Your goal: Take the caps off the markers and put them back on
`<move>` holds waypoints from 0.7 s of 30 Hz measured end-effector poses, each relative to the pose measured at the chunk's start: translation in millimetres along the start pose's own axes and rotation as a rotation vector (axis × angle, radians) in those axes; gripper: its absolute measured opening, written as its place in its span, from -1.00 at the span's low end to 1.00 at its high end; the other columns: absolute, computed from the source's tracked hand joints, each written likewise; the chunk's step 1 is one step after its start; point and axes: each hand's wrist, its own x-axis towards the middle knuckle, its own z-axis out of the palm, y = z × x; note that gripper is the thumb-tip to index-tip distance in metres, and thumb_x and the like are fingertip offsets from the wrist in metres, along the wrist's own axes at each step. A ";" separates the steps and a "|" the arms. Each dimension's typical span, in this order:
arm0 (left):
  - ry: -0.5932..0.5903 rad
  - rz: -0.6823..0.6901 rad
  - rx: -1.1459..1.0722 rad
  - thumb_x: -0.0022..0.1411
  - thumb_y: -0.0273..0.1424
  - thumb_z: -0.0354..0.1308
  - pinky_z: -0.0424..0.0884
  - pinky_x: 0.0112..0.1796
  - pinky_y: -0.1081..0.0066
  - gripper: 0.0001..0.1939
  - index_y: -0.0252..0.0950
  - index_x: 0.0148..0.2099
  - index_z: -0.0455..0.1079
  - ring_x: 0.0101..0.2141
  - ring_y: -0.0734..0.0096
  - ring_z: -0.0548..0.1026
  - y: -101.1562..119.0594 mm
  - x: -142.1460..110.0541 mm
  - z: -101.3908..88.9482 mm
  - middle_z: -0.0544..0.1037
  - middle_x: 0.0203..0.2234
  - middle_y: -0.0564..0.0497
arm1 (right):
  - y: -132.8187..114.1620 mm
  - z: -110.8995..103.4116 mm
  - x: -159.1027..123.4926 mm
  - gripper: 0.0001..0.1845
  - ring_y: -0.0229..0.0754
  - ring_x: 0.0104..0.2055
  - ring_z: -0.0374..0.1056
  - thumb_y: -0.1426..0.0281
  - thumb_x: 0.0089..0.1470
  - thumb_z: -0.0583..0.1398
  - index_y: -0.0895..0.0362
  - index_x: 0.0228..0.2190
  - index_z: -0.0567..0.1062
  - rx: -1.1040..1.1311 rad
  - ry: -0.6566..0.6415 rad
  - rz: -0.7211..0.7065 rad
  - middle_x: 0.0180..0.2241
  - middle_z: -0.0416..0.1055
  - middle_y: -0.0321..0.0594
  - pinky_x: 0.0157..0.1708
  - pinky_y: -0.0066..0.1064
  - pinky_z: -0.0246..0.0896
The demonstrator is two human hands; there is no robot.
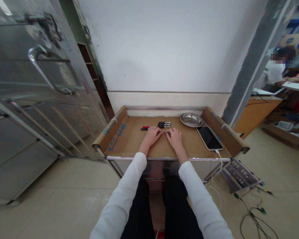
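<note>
My left hand (153, 133) and my right hand (173, 135) rest low over the cardboard-lined tabletop, close together. Between their fingertips runs a thin dark rod (165, 133), pinched from both sides; it is too small to tell its exact kind. Just beyond my hands lie several black pens (163, 124), side by side. To their left is a red pen (146, 126) with a black pen (144, 128) along its near side, both partly behind my left hand. A shiny round metal bowl (191, 120) stands at the back right.
A phone (209, 138) with a white charging cable (220, 162) lies at the right. Cardboard (117, 132) flanks rise at both table ends. A wall (169, 49) stands behind, a metal door (35, 66) left. Cables (254, 215) lie on the floor; a person (276, 69) is far right.
</note>
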 end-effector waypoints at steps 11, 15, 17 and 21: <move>0.002 0.047 -0.030 0.29 -0.37 0.01 0.26 -0.03 0.23 -0.88 -0.27 -0.23 0.35 -0.16 0.26 0.39 2.4 -0.4 -2.9 0.47 -0.27 -0.05 | -2.3 -3.7 0.6 -0.81 -0.10 -0.12 0.25 0.37 0.20 0.04 0.10 -0.26 0.45 0.045 -0.017 -0.028 -0.22 0.41 -0.13 -0.15 -0.32 0.01; -0.005 0.071 -0.091 0.29 -0.37 0.03 0.28 -0.04 0.27 -0.90 -0.26 -0.23 0.34 -0.18 0.30 0.41 2.1 -1.2 -4.0 0.49 -0.28 -0.03 | 0.2 -0.1 4.0 -0.84 -0.14 -0.13 0.29 0.38 0.19 0.07 0.10 -0.26 0.45 0.176 -0.063 -0.112 -0.22 0.44 -0.17 -0.15 -0.35 0.05; 0.008 0.069 -0.134 0.28 -0.36 0.04 0.30 -0.05 0.29 -0.91 -0.25 -0.24 0.34 -0.21 0.32 0.43 2.1 -1.6 -4.7 0.49 -0.30 -0.01 | 1.7 2.3 6.1 -0.85 -0.15 -0.14 0.31 0.39 0.18 0.09 0.12 -0.26 0.44 0.237 -0.072 -0.137 -0.23 0.45 -0.18 -0.16 -0.37 0.08; 0.026 0.048 -0.211 0.30 -0.35 0.02 0.34 -0.10 0.34 -0.88 -0.25 -0.17 0.33 -0.24 0.36 0.45 4.1 -2.2 -5.9 0.51 -0.30 0.00 | 3.1 4.3 7.5 -0.87 -0.15 -0.16 0.31 0.44 0.14 0.11 0.12 -0.27 0.46 0.291 -0.066 -0.169 -0.24 0.46 -0.18 -0.16 -0.38 0.11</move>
